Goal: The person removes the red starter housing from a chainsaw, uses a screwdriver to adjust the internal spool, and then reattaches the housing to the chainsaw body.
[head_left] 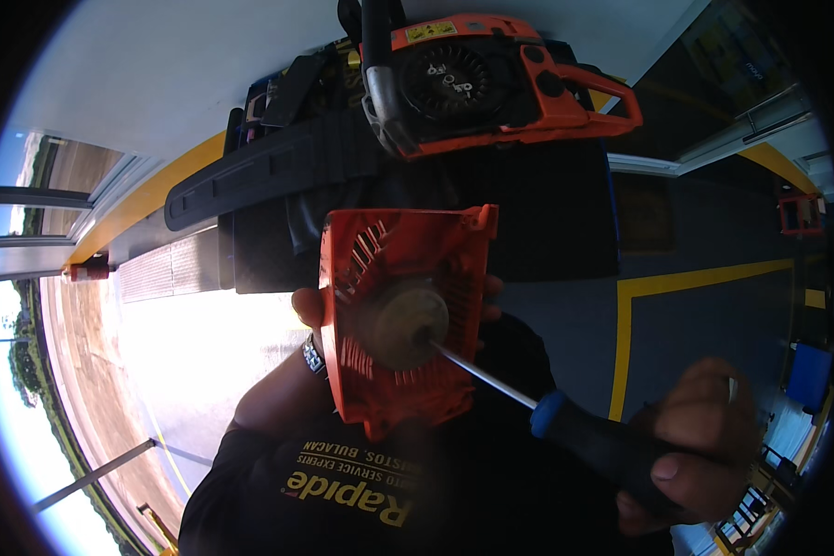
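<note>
My left hand (309, 308) grips an orange chainsaw starter cover (347, 366) from beneath, its fingers wrapped round both sides. The hollow inner face is toward me, with slotted vents and a round, dull yellowish pulley (400, 322) at its middle. Closed round the dark handle of a screwdriver (584, 443) with a blue collar is my right hand (700, 440), at the lower right. The metal shaft slants up to the left, and its tip meets the centre of the pulley. Whether the tip sits in a screw is too dark to make out.
Beyond the cover, an orange chainsaw (477, 102) lies on a dark surface (551, 222), its black fan wheel exposed. A black bar scabbard (250, 176) extends left from it. Yellow lines (704, 278) mark the grey floor at right. Bright daylight fills the left side.
</note>
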`<state>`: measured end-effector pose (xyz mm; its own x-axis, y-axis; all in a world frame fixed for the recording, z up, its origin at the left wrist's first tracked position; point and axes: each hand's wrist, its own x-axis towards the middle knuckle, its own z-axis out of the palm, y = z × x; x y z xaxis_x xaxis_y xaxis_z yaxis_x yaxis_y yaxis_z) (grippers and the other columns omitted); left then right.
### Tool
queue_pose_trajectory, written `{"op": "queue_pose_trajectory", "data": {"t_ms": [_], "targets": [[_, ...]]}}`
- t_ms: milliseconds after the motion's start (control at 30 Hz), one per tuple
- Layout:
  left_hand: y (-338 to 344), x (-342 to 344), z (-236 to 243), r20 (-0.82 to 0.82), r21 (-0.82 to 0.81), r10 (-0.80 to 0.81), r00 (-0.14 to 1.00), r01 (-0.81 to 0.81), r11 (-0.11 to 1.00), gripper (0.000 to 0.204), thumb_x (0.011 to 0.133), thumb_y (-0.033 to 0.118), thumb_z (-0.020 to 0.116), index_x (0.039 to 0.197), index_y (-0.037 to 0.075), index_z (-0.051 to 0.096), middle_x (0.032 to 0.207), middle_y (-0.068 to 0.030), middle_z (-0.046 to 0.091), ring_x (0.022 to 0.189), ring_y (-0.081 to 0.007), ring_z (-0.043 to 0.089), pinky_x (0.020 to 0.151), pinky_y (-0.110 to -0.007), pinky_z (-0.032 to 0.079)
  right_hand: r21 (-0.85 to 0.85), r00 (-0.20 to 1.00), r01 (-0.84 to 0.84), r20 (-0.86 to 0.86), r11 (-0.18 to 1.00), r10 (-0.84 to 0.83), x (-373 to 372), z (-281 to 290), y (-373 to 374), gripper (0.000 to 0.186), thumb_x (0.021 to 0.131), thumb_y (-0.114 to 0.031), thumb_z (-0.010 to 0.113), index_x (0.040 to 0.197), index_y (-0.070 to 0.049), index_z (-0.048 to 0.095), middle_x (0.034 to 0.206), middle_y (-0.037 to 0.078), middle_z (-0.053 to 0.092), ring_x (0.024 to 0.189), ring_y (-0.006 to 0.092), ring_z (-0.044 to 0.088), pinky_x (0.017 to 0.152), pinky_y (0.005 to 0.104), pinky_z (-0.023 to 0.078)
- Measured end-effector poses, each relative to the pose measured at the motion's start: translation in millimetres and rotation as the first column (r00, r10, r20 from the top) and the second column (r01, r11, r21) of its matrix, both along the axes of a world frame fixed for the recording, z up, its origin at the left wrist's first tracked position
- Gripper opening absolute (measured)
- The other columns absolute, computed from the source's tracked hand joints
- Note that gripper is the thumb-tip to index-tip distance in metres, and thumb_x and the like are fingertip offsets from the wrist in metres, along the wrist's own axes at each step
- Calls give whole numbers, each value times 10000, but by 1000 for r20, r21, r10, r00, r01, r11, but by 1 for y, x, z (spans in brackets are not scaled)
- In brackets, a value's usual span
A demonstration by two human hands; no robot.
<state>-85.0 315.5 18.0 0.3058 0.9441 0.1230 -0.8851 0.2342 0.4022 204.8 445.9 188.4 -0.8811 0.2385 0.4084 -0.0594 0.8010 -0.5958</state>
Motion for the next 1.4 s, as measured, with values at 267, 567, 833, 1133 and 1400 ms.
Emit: {"op": "queue_pose_trajectory", "data": {"t_ms": [267, 567, 833, 1133, 1400], "targets": [[1, 3, 7, 120, -94, 28, 992, -17, 995, 1491, 591, 902, 654, 1564, -44, 36, 1558, -377, 184, 1434, -497, 307, 1126, -637, 358, 66, 993, -41, 114, 997, 33, 17, 1, 7, 800, 741, -624, 809, 1198, -27, 534, 927, 77, 613, 540, 133, 520, 534, 322, 403], [1, -1, 9, 182, -96, 55, 982, -38, 995, 1472, 586, 847, 733, 1579, -2, 54, 1551, -362, 227, 1418, -480, 352, 1117, -602, 391, 121, 988, 67, 130, 990, -83, 29, -4, -2, 560, 880, -513, 639, 1119, -9, 586, 864, 61, 620, 594, 108, 509, 556, 280, 393], [7, 1, -19, 398, 93, 82, 914, -129, 987, 1457, 585, 849, 734, 1579, 4, 84, 1548, -352, 242, 1389, -520, 369, 1093, -618, 413, -390, 320, 893, 201, 224, -926, 23, -119, 42, 347, 1029, -340, 473, 1030, -43, 653, 834, 29, 602, 635, 58, 468, 558, 212, 367], [13, 5, 2, 279, 45, 123, 952, -141, 989, 1388, 634, 813, 746, 1587, 29, 111, 1583, -309, 204, 1414, -535, 317, 1106, -653, 370, 78, 600, 774, 223, 628, -768, -10, -263, 75, 451, 981, -415, 638, 1205, -24, 635, 1116, 123, 606, 863, 174, 655, 659, 286, 527], [10, 11, -3, 303, -80, 41, 952, -18, 997, 1363, 645, 810, 736, 1582, 25, 131, 1576, -306, 223, 1414, -526, 322, 1110, -643, 369, -825, 958, 28, -139, 565, -250, -82, -208, 10, 685, 897, -399, 734, 1419, -34, 483, 1396, 148, 509, 1250, 267, 559, 948, 390, 514]]}}
